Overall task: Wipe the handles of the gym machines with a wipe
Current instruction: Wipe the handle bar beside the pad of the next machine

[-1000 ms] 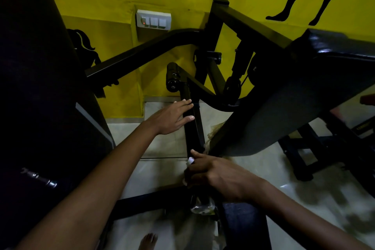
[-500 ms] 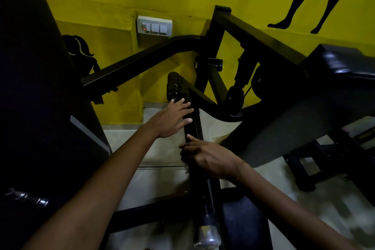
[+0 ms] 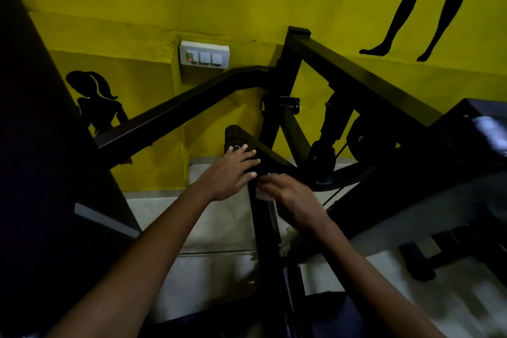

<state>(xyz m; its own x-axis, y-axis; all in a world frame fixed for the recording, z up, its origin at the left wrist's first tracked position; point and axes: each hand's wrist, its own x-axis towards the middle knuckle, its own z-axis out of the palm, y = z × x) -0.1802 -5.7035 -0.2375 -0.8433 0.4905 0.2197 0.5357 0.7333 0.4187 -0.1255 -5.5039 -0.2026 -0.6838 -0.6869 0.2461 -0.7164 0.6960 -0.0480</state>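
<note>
Right hand [image 3: 290, 200] grip pinches the wipe [image 3: 264, 195] on the bar [image 3: 263, 217] at centre frame; left hand [image 3: 233, 173], fingers spread, steadies the handle [image 3: 236, 140]. Best wrap fully, press firmly.

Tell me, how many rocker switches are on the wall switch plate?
3, side by side on the white switch plate on the yellow wall: the left switch with a red light, the middle switch, and the right switch. None looks hidden.

Left hand [image 3: 229, 173] rests flat on the black handle [image 3: 238, 143]; right hand [image 3: 290, 199] presses a wipe [image 3: 263, 195].
</note>
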